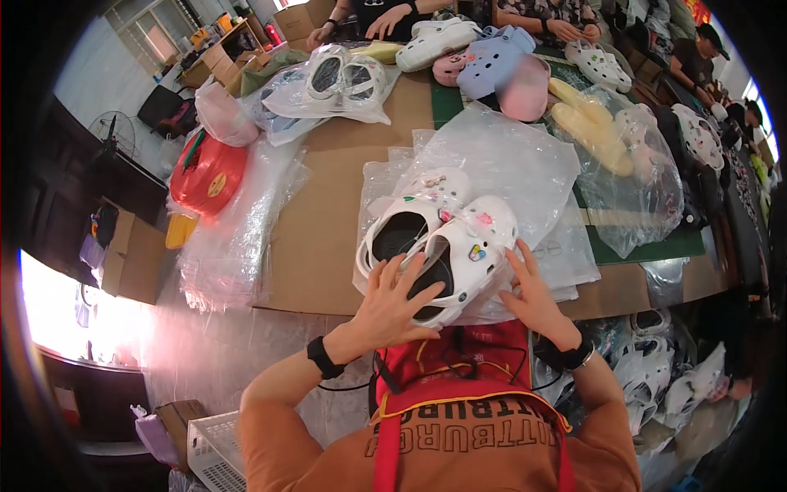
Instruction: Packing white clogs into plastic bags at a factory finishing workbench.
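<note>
A pair of white clogs [484,250] with colourful charms lies side by side near the table's front edge, on a stack of clear plastic bags [508,152]. My left hand [389,299] rests with spread fingers across the heel openings and straps of the pair. At the right side of the nearer clog is my right hand [537,299], its fingers apart and their tips against the shoe's edge. Both hands are open, and neither is closed round a clog. The undersides of the shoes are hidden.
Left on the table are a red roll of plastic twine [209,176], more clear bags [234,238] and bagged white clogs [344,82]. Blue clogs [496,61] and yellow pieces [594,123] lie at the back and right. Co-workers' hands [389,20] show across the table.
</note>
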`<state>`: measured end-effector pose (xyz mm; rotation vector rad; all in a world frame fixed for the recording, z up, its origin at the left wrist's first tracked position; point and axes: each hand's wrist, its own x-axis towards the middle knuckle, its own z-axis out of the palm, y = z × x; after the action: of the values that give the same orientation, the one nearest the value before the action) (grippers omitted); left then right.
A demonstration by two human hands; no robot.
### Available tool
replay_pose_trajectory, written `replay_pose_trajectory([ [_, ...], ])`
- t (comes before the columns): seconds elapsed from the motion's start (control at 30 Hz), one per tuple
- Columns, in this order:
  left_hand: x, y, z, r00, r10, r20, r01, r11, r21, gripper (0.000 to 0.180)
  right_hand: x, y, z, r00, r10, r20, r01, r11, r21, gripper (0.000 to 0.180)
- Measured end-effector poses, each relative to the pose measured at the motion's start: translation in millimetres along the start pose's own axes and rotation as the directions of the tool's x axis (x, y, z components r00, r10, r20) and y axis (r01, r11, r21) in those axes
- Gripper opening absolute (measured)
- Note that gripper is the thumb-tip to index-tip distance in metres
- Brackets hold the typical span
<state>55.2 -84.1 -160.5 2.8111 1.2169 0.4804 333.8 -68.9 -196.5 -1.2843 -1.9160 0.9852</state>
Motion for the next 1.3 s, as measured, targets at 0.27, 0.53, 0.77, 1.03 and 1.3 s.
replay_pose_trajectory([
  [0.27, 26.5, 30.8, 19.6, 0.981, -0.108, -0.160, 0.103, 0.994, -0.042, 0.057, 7.0, 18.1, -5.0, 0.987, -0.102, -0.126, 0.082, 0.985, -0.155, 0.060],
  [0.53, 53.4, -11.1, -8.1, 0.923, -0.307, -0.234, 0.221, 0.917, -0.332, 0.031, 28.8, 3.4, -52.0, 0.999, -0.048, -0.021, 0.034, 0.904, -0.427, 0.043],
  [0.77, 69.5, -112.3, 15.9, 0.938, -0.335, -0.089, 0.294, 0.906, -0.304, 0.026, 63.3, -26.4, -38.8, 0.979, -0.139, -0.146, 0.042, 0.848, -0.528, 0.017],
  [1.03, 78.6, -110.7, 24.7, 0.953, -0.303, 0.000, 0.291, 0.917, -0.274, 0.024, 80.0, -19.6, -18.7, 0.951, -0.242, -0.193, 0.074, 0.783, -0.617, 0.014],
  [1.3, 84.1, -102.5, 25.2, 0.950, -0.260, -0.173, 0.223, 0.952, -0.209, 0.015, 85.0, -25.3, -9.4, 0.880, -0.402, -0.252, 0.222, 0.818, -0.530, 0.011],
])
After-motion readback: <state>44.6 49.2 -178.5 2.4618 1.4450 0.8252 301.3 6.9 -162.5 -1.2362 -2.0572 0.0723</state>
